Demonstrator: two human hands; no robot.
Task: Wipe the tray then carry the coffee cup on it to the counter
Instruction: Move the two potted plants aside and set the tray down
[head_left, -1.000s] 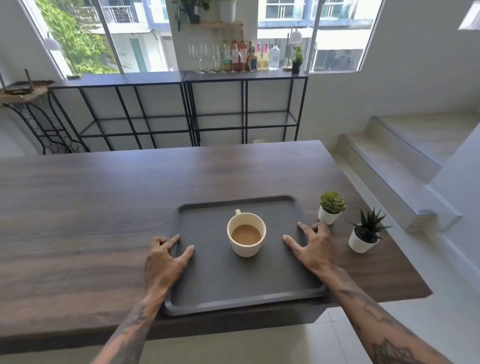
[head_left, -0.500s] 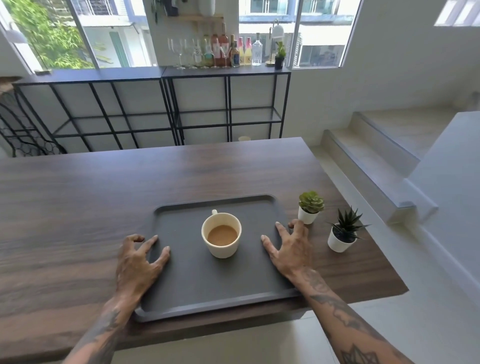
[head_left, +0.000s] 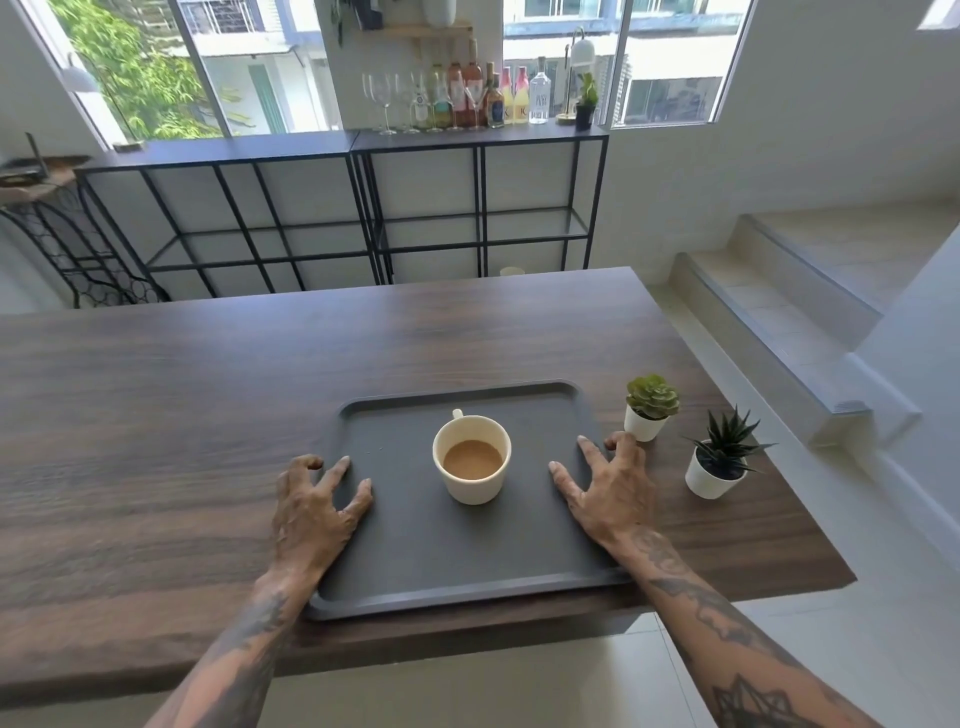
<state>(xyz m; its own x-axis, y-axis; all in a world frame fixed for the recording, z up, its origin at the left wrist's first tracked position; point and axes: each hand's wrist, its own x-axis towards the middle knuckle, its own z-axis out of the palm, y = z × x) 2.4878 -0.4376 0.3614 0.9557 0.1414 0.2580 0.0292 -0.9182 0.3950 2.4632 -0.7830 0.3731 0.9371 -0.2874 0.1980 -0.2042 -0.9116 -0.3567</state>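
Observation:
A dark grey rectangular tray (head_left: 441, 561) lies flat on the dark wooden counter (head_left: 182, 415), near its front edge. A cream coffee cup (head_left: 471, 483) with light brown coffee stands upright in the tray's middle, handle facing away. My left hand (head_left: 311, 512) straddles the tray's left rim, fingers spread, thumb and forefinger on the tray floor. My right hand (head_left: 610, 493) rests the same way over the right rim. Neither hand touches the cup. No cloth is in sight.
Two small potted plants in white pots stand right of the tray: a rosette succulent (head_left: 649, 408) close to my right hand and a spiky one (head_left: 719, 457) nearer the counter's corner. Behind the counter is a black metal shelf (head_left: 363, 143) with bottles and glasses (head_left: 467, 93). Steps (head_left: 779, 291) rise at right.
My head has shifted, so the whole scene slid in the frame. Hands, tray and cup keep the same places relative to one another.

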